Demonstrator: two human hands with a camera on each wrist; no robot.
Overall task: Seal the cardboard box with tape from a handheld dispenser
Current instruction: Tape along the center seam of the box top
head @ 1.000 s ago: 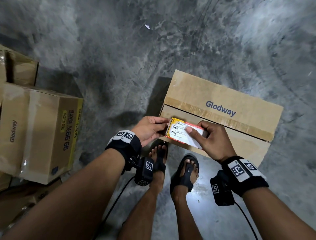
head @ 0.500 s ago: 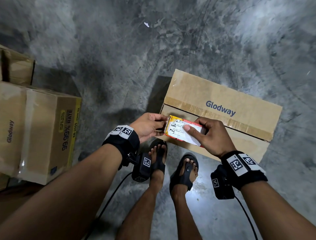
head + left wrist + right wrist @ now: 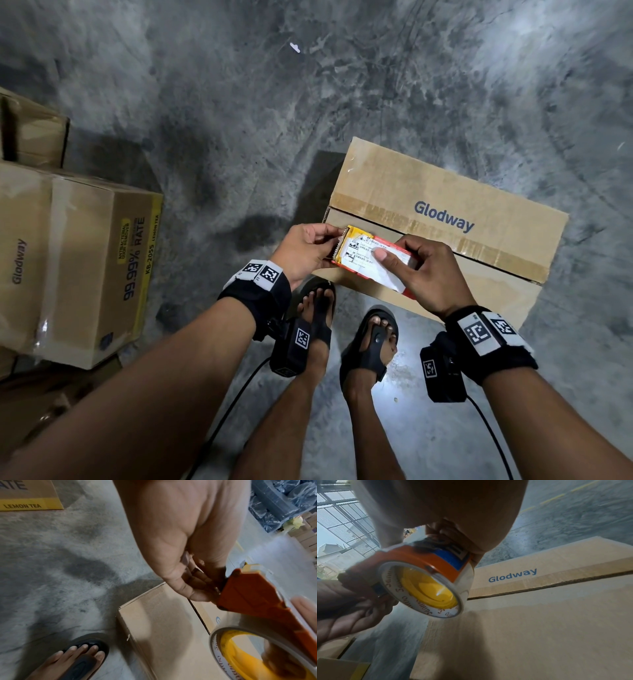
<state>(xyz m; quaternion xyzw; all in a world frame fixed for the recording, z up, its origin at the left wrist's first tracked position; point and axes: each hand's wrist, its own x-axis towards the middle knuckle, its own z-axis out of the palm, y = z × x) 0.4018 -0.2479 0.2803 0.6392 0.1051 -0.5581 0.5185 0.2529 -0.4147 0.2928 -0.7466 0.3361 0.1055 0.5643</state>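
Box: the cardboard box (image 3: 442,219) is lying on the concrete floor (image 3: 239,102) just in front of the person's sandalled feet (image 3: 342,329), flaps folded down and meeting along a centre seam (image 3: 556,585).
Box look: plain brown, "Glodway" in blue, with a dull strip of old tape residue beside the seam.
Progress: no fresh tape is showing across the seam, so sealing looks not yet begun; finding the tape end, sticking it down, running the seam and cutting all appear left.
Dispenser: the tape dispenser (image 3: 371,255), orange with a yellow hub and a clear roll, is hanging over the box's near left corner.
Right hand (image 3: 428,270): its fingers are wrapping the dispenser body.
Left hand (image 3: 305,248): its fingers are pinching at the serrated blade end, likely picking up the tape end.
Surroundings: other cartons (image 3: 78,267) are standing at left.
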